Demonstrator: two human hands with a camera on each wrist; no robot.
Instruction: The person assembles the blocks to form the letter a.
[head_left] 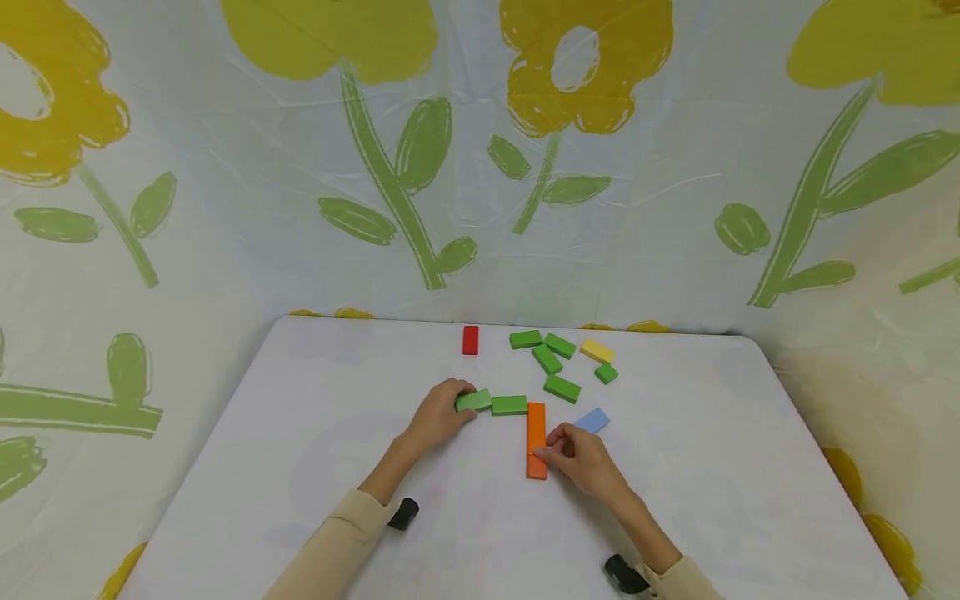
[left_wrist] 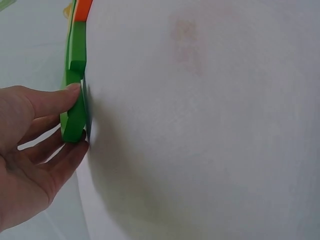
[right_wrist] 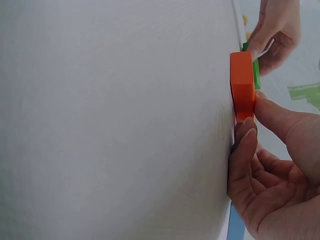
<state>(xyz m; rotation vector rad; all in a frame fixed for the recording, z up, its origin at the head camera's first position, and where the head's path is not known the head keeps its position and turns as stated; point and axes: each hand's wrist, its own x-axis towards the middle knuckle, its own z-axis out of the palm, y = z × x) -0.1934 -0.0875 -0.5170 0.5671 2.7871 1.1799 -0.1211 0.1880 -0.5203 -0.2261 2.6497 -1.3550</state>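
My left hand pinches a green block at its left end, thumb on the near side and fingers behind. A second green block lies end to end with it. That one reaches the far end of two orange blocks, the far one and the near one, set lengthwise in a line towards me. My right hand touches the orange blocks near their joint. Its thumb rests on the orange surface and its loosely bent fingers lie along the right side.
Behind the right hand lies a blue block, partly covered. Farther back are several loose green blocks, a yellow block and a red block near the table's far edge. Flower-printed cloth surrounds the white table.
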